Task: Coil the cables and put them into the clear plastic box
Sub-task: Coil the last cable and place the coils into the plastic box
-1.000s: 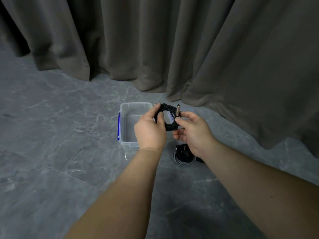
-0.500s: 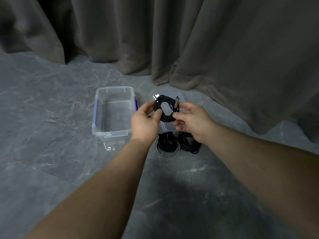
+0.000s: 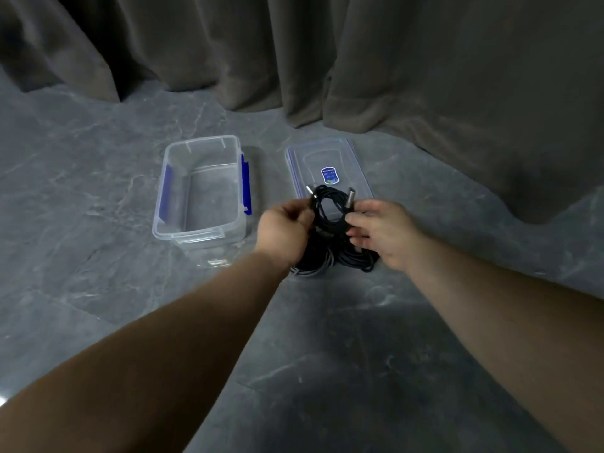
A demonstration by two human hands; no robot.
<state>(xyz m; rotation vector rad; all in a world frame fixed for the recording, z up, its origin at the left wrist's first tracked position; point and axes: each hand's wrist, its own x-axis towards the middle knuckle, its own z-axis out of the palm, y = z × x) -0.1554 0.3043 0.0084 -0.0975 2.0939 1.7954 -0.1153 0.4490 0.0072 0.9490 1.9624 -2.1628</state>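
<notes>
A: What changed?
B: The view swung; both hands, left [image 3: 283, 227] and right [image 3: 383, 231], still pinch the coiled cable [image 3: 330, 207] above the lid [image 3: 328, 165].
A: And the box [image 3: 199, 191]?
B: Seemingly empty; the cable goes in next.

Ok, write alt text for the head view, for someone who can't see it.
Both hands, left hand and right hand, hold a coiled black cable above a grey floor. An open clear plastic box stands left of its lid; more coiled cables lie beneath the hands, before a grey curtain.
</notes>
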